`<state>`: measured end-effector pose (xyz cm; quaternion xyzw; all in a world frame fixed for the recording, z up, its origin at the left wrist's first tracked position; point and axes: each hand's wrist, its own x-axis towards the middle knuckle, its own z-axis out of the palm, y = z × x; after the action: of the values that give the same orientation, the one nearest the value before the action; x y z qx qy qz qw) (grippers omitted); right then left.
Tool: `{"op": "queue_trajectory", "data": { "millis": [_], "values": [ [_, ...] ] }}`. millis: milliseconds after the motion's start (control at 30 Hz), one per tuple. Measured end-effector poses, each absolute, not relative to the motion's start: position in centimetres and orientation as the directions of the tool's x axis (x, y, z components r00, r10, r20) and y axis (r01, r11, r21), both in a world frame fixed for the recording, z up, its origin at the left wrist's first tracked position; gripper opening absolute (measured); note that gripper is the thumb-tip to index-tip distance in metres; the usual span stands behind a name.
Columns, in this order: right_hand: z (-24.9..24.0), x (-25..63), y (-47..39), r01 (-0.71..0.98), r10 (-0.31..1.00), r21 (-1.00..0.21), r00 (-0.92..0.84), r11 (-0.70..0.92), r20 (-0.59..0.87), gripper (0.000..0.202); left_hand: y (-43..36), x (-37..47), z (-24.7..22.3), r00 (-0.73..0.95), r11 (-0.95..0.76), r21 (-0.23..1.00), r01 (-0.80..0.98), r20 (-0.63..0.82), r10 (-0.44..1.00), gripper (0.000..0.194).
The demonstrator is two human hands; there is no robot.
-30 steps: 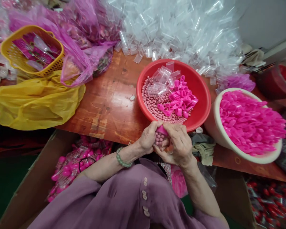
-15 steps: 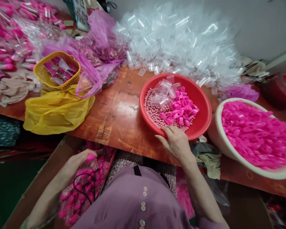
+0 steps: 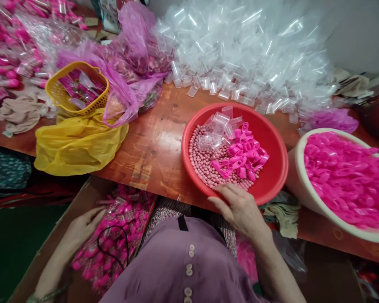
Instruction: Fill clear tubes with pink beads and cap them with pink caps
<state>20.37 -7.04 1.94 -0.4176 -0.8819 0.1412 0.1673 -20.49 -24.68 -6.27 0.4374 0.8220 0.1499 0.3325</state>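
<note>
My right hand (image 3: pixel 244 210) grips the near rim of a red basin (image 3: pixel 273 185), fingers over the edge and thumb outside. Inside lie pink beads (image 3: pixel 205 168), several clear plastic tubes (image 3: pixel 221 126) and bright pink plastic pieces (image 3: pixel 244 153). Down at the left, my left hand (image 3: pixel 82 229) reaches over a cardboard box (image 3: pixel 55 235), its fingers stretched out and apart, holding nothing. Finished-looking pink pieces with bead-filled clear tubes (image 3: pixel 113 240) fill that box, and a dark cord loop lies over them.
A white tub (image 3: pixel 300 168) heaped with pink pieces stands right of the basin. Behind spreads a large pile of clear tubes (image 3: pixel 240 54). At left are a yellow basket (image 3: pixel 91 107), a yellow bag (image 3: pixel 78 145), purple bags (image 3: pixel 129 97) and a beige cloth (image 3: pixel 20 111).
My left hand has let go of a pink piece over the box and its fingers have spread. The red basin has come nearer to me, with my right hand on its rim.
</note>
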Motion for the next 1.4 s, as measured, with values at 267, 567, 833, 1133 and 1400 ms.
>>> {"op": "queue_trajectory", "data": {
  "millis": [267,567,833,1133,1400],
  "values": [
    [-0.1,19.4,3.3,0.857,0.887,-0.265,-0.461,0.443,-0.007,0.031,-12.9,-10.8,0.5,-0.086,0.145,0.864,0.483,-0.118,0.989,0.032],
    [1.0,18.7,5.9,0.785,0.874,-0.546,-0.452,0.293,-0.18,0.02,-8.8,-6.6,1.9,0.037,-0.142,0.952,0.27,0.137,0.99,0.02],
    [6.2,19.2,5.2,0.443,0.746,-0.864,-0.654,0.24,-0.128,0.042,-1.2,-2.4,0.7,0.206,-0.056,0.996,-0.074,0.07,0.976,0.061],
    [6.5,19.3,4.1,0.311,0.818,-0.937,-0.574,0.161,-0.05,0.031,1.2,-0.1,1.6,0.515,0.086,0.982,-0.168,0.013,0.857,0.025],
    [5.0,19.5,4.1,0.226,0.853,-0.969,-0.52,0.095,-0.038,0.044,2.0,0.2,1.3,0.507,0.207,0.937,-0.28,-0.039,0.861,0.032]
  ]
}}
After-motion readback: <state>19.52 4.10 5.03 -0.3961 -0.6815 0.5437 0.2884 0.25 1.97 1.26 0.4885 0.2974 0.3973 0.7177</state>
